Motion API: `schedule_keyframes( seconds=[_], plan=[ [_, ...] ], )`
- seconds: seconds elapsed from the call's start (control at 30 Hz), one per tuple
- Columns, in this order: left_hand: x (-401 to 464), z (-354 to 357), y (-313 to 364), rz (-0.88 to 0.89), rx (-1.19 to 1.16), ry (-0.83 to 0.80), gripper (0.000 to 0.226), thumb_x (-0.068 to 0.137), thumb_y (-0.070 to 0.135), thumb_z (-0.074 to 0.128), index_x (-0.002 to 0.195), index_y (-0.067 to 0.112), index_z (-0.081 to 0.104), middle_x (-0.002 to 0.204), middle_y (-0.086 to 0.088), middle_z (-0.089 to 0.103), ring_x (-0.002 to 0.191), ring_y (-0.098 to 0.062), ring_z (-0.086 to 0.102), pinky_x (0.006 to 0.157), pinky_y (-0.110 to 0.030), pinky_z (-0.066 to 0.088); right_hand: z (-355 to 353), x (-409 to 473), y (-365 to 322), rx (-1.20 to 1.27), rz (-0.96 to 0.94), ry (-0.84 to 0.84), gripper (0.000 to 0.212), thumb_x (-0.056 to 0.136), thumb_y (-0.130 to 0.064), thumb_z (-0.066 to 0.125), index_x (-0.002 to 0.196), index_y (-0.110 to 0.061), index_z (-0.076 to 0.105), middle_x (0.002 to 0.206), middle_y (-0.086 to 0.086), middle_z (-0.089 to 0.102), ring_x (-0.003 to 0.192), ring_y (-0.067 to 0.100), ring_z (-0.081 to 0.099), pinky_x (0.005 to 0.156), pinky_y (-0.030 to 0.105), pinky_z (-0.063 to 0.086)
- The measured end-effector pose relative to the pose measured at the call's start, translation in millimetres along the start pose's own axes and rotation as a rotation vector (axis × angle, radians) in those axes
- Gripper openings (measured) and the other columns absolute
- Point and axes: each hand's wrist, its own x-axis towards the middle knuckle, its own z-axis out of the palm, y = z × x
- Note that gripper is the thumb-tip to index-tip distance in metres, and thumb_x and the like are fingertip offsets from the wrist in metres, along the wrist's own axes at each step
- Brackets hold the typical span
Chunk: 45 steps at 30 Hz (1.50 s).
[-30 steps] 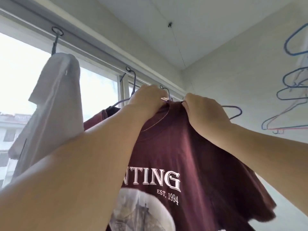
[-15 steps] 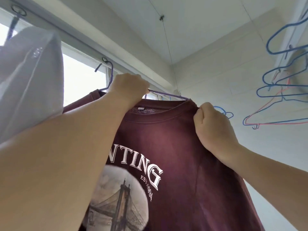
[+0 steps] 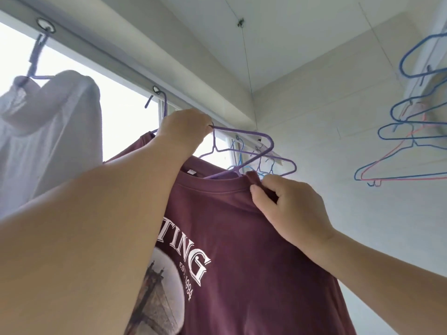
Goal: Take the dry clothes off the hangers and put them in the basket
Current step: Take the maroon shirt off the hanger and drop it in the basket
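Maroon T-shirt [image 3: 242,238] collar pinched by right hand [image 3: 290,209], below left hand [image 3: 183,129].

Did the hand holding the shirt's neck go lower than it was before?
Yes. The right hand, pinching the maroon shirt's collar, has dropped below the purple hanger; earlier it was up level with the left hand at the hanger's top.

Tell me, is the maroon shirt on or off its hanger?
Half off: the purple hanger has one arm bare above the maroon shirt, the other still inside the collar.
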Motion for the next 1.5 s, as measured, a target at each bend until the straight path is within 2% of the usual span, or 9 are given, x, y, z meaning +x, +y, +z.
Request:
schedule_keyframes(
  seconds=[0.07, 0.2, 0.37, 0.7, 0.93, 1.07, 1.2, 1.3, 1.5],
  plan=[
    [-3.4, 9.0, -0.1, -0.057, -0.153, -0.052, 0.033, 0.101, 0.025, 0.035, 0.128, 0.014, 0.051, 0.115, -0.009, 0.055, 0.109, -0.03, 0.054, 0.083, -0.039, 0.044, 8.0, 3.9, -5.3, 0.058, 0.087, -0.079, 0.046, 0.091, -0.042, 0.046, 0.058, -0.016, 0.029, 0.05, -0.001, 0.037, 0.056, 0.017, 0.041, 0.053, 0.029, 0.032],
    [-29.2, 30.9, -0.1, -0.176, -0.541, -0.034, 0.052, 0.098, 0.019, 0.04, 0.147, 0.027, 0.023, 0.155, -0.001, 0.021, 0.142, -0.02, 0.021, 0.114, -0.039, 0.02, 28.2, 10.4, -8.7, 0.145, 0.205, -0.14, 0.047, 0.092, -0.039, 0.047, 0.053, -0.018, 0.031, 0.054, -0.004, 0.039, 0.059, 0.015, 0.041, 0.057, 0.032, 0.03],
    [-68.6, 61.2, -18.2, -0.338, -0.638, -0.032, 0.051, 0.095, 0.023, 0.045, 0.145, 0.026, 0.03, 0.151, -0.001, 0.031, 0.139, -0.022, 0.027, 0.113, -0.045, 0.025, 47.6, 3.5, 10.6, 0.279, 0.413, -0.088, 0.044, 0.096, -0.03, 0.044, 0.055, -0.016, 0.037, 0.054, -0.001, 0.04, 0.056, 0.017, 0.04, 0.053, 0.033, 0.025],
    [-85.9, 94.8, 7.2, -0.169, -0.516, -0.193, 0.048, 0.098, 0.029, 0.04, 0.145, 0.033, 0.028, 0.155, 0.002, 0.023, 0.143, -0.018, 0.016, 0.117, -0.042, 0.015, 92.9, -39.4, 29.1, 0.513, 0.729, -0.031, 0.03, 0.099, -0.026, 0.037, 0.087, -0.007, 0.057, 0.076, 0.001, 0.054, 0.08, 0.024, 0.051, 0.071, 0.031, 0.035],
    [-102.4, 115.1, 21.0, -0.561, -0.738, 0.084, 0.041, 0.096, 0.011, 0.043, 0.136, 0.018, 0.041, 0.139, -0.008, 0.037, 0.13, -0.023, 0.034, 0.105, -0.034, 0.03, 95.4, -38.5, 35.4, 0.45, 0.602, -0.169, 0.033, 0.097, -0.025, 0.044, 0.076, -0.003, 0.058, 0.064, 0.006, 0.05, 0.061, 0.019, 0.045, 0.052, 0.027, 0.031],
    [-137.3, 135.5, 38.1, -0.748, -0.871, 0.0, 0.035, 0.095, 0.008, 0.04, 0.129, 0.012, 0.048, 0.132, -0.012, 0.04, 0.12, -0.026, 0.045, 0.088, -0.019, 0.028, 96.3, -62.6, 32.9, 0.405, 0.542, -0.546, 0.036, 0.093, -0.025, 0.053, 0.067, -0.001, 0.058, 0.056, 0.005, 0.046, 0.05, 0.015, 0.041, 0.046, 0.021, 0.028],
    [-183.4, 157.3, 70.8, -0.803, -1.018, -0.206, 0.03, 0.093, 0.007, 0.043, 0.12, 0.011, 0.055, 0.118, -0.015, 0.054, 0.105, -0.035, 0.056, 0.09, -0.039, 0.047, 92.8, -91.2, 36.1, 0.376, 0.56, -0.709, 0.036, 0.091, -0.03, 0.055, 0.092, 0.005, 0.066, 0.07, 0.009, 0.053, 0.064, 0.018, 0.049, 0.058, 0.028, 0.034],
    [-226.0, 152.8, 107.7, -0.794, -1.177, -0.408, 0.024, 0.093, 0.007, 0.045, 0.113, 0.012, 0.059, 0.104, -0.008, 0.062, 0.088, -0.026, 0.059, 0.071, -0.03, 0.046, 83.6, -115.6, 38.9, 0.37, 0.611, -0.766, 0.038, 0.09, -0.031, 0.057, 0.094, 0.007, 0.063, 0.07, 0.01, 0.049, 0.064, 0.021, 0.047, 0.061, 0.03, 0.034],
    [-292.1, 124.9, 165.9, -0.831, -1.607, -0.684, 0.019, 0.088, 0.009, 0.051, 0.099, 0.014, 0.065, 0.094, -0.005, 0.067, 0.09, -0.019, 0.062, 0.089, -0.039, 0.05, 58.4, -160.9, 47.6, 0.42, 0.678, -0.793, 0.034, 0.089, -0.03, 0.059, 0.09, 0.003, 0.067, 0.074, 0.015, 0.059, 0.066, 0.021, 0.053, 0.065, 0.03, 0.041]
  ],
)
